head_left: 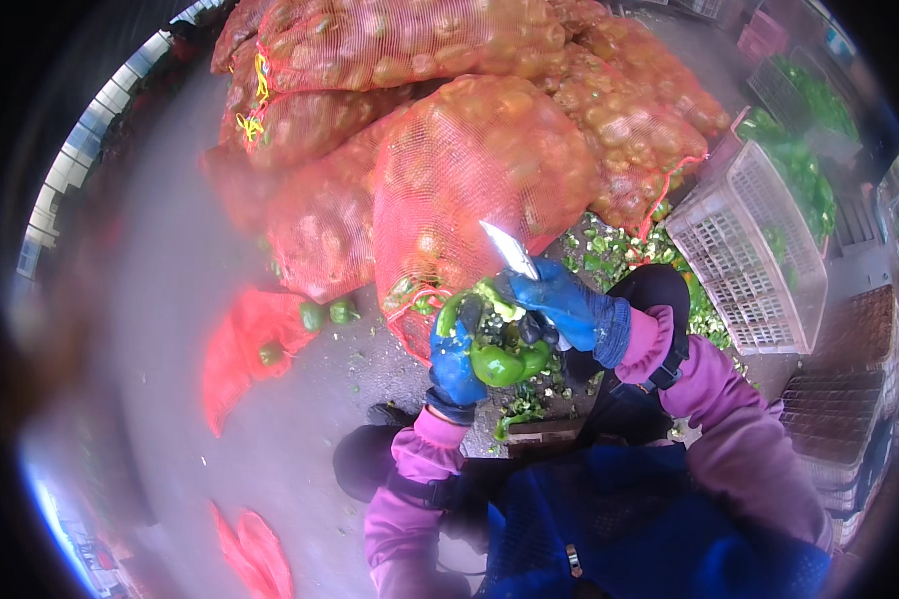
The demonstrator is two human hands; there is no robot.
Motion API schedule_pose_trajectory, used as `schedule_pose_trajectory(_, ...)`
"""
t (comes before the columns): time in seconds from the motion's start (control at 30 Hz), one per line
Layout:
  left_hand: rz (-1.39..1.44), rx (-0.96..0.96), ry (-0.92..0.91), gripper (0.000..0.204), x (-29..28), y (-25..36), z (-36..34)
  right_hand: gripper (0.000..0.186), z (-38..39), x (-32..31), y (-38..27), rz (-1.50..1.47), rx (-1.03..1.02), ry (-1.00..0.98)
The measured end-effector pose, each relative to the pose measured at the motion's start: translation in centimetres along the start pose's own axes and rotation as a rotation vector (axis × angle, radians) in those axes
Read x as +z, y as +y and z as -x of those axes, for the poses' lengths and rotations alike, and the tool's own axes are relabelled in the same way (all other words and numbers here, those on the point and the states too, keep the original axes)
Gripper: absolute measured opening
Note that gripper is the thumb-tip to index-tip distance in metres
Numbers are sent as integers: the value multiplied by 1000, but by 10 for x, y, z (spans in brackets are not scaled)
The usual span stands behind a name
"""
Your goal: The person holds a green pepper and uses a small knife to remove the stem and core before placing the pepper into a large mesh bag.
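My left hand [455, 365], in a blue glove, is closed around a green bell pepper [501, 365] in front of my knees. The pepper looks cut open, and a pale core piece [501, 299] shows at its top between the two hands. My gloved right hand [559, 305] grips a knife [510, 249], its blade pointing up and away from me. The fingers of this hand come close to the pepper; whether they also hold the core is hard to make out. Trimmings [609, 248] of green and white lie on the ground beyond my right hand.
Red mesh sacks [479, 150] full of peppers are piled ahead. A pale plastic crate [744, 250] stands tilted at the right, near green peppers [804, 180] and stacked crates [834, 419]. Loose peppers [313, 316] and empty red netting [238, 354] lie on the floor at left.
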State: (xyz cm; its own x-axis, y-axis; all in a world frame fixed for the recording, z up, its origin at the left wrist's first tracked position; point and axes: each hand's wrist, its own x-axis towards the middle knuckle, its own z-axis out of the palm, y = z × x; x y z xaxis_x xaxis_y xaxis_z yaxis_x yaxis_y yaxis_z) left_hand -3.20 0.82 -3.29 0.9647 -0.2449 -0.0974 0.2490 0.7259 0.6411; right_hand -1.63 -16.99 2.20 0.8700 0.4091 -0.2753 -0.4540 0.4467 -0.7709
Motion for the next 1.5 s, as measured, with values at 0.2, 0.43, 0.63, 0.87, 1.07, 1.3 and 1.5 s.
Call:
schedule_pose_trajectory(0.2, -422, 39, 109, 29, -21, 2, -33, 31, 25, -49, -85, 863, -367, 517)
schedule_pose_trajectory(0.43, -477, 225, -369, 42, 151, -53, -107, 47, 98, -216, -73, 1439, -289, 871)
schedule_pose_trajectory(0.63, -158, -62, -877, 54, 306, -144, -134, 39, 115, -227, -50, 1247, -192, 856)
schedule_pose_trajectory(0.87, -296, 78, -320, 46, 174, -158, -113, 29, 115, -244, -59, 1012, -86, 877)
schedule_pose_trajectory(1.07, -1095, -31, 552, 25, -224, -156, -12, 36, 70, -195, -80, 1499, -252, 730)
schedule_pose_trajectory(1.3, -1533, -328, 499, 58, -267, -143, -52, 36, -15, -197, -72, 1617, -107, 555)
schedule_pose_trajectory(1.5, -1655, -789, 794, 58, -220, -160, -100, 41, -41, -178, -64, 1642, -98, 355)
